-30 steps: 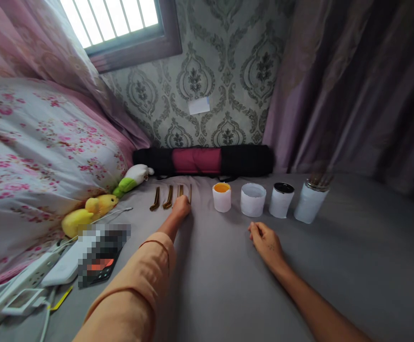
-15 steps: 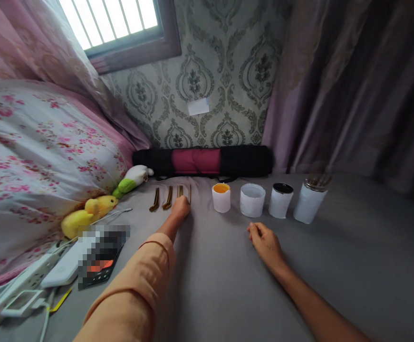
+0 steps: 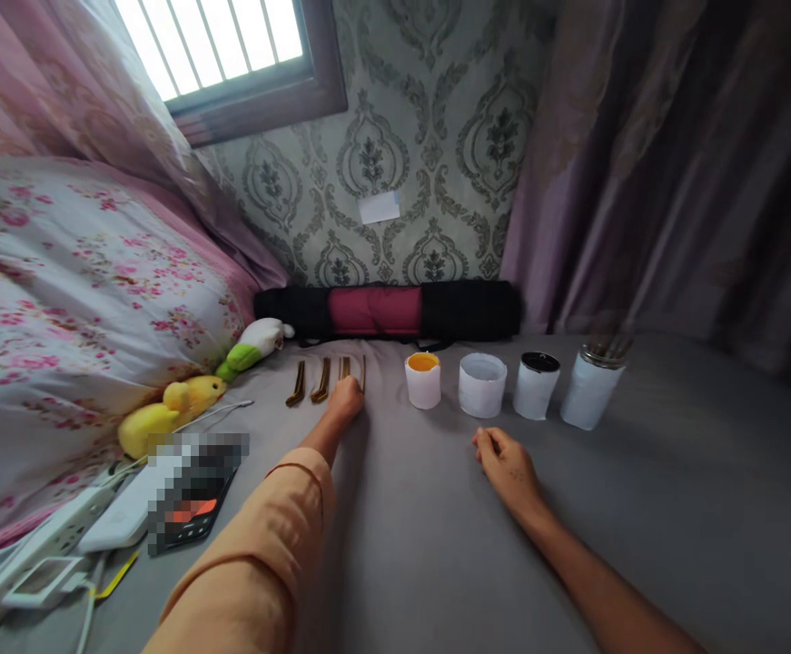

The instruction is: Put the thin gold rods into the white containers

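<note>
My left hand (image 3: 346, 398) is closed over a slim brown-gold piece (image 3: 345, 365), whose top shows above the fingers; its lower part is hidden. Left of that hand lie two similar pieces, a middle one (image 3: 321, 380) and an outer one (image 3: 296, 383), each with a bent lower end. A thin brown stick (image 3: 363, 372) stands out just right of the fingers. My right hand (image 3: 504, 461) rests on the sheet with its fingers curled in, nothing visible in them. It is nearest to a wide white-wrapped tub (image 3: 482, 391), a little in front of it.
A white cup with an orange inside (image 3: 423, 386), a white can with a dark top (image 3: 536, 391) and a white holder of brushes (image 3: 591, 395) stand in the row. Behind lies a black and maroon roll (image 3: 374, 311). Plush toys (image 3: 150, 427), a phone (image 3: 197, 509) and a power strip (image 3: 34, 563) lie left.
</note>
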`<state>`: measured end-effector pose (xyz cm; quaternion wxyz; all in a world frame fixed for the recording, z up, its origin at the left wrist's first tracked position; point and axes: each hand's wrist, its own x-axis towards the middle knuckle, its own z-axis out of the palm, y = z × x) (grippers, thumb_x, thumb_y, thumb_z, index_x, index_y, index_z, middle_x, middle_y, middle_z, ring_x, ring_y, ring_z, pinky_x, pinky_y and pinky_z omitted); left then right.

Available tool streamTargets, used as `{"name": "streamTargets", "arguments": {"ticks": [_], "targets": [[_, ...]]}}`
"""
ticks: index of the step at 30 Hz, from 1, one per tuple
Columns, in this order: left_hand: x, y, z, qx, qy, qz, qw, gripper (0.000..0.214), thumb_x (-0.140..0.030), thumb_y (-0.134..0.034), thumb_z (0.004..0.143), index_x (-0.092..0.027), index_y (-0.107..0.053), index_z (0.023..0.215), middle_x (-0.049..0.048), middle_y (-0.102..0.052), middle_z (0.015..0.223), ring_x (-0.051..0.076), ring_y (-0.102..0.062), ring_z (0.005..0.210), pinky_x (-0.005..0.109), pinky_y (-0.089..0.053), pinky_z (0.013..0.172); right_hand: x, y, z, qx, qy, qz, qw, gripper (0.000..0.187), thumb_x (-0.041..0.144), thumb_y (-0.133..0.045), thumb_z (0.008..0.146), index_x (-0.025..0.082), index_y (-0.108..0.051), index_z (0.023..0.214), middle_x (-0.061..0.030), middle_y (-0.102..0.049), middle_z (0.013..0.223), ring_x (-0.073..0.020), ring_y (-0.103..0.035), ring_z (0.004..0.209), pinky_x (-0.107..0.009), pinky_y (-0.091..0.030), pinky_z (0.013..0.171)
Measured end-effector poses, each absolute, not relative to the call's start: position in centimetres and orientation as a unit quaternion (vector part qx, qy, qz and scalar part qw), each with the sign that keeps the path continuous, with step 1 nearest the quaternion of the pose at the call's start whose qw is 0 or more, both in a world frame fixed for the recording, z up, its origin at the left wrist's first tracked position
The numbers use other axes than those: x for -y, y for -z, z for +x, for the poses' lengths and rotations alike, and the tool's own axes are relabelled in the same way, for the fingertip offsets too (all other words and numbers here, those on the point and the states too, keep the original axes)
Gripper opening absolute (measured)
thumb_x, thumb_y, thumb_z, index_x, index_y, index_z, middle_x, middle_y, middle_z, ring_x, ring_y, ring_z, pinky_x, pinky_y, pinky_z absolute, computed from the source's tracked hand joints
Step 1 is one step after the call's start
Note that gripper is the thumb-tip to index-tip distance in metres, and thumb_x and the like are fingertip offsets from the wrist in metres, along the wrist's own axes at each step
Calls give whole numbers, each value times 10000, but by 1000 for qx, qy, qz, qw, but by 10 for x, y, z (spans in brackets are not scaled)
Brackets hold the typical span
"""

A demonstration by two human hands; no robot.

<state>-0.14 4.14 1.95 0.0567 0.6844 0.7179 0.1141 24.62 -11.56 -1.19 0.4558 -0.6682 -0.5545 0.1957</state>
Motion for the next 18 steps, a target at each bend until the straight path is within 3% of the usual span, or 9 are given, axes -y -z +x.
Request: {"name": "streamTargets", "arguments": {"ticks": [18], "targets": [[-40, -25, -3, -729, -109, 673, 65, 233, -246, -479, 725, -193, -620, 903, 112, -616, 989, 218, -571, 912, 260, -423, 681, 115, 12, 247, 556, -196, -667, 456, 387, 449, -315, 796, 175, -561, 677, -27, -575, 577, -133, -498, 505, -227, -330, 485]]}}
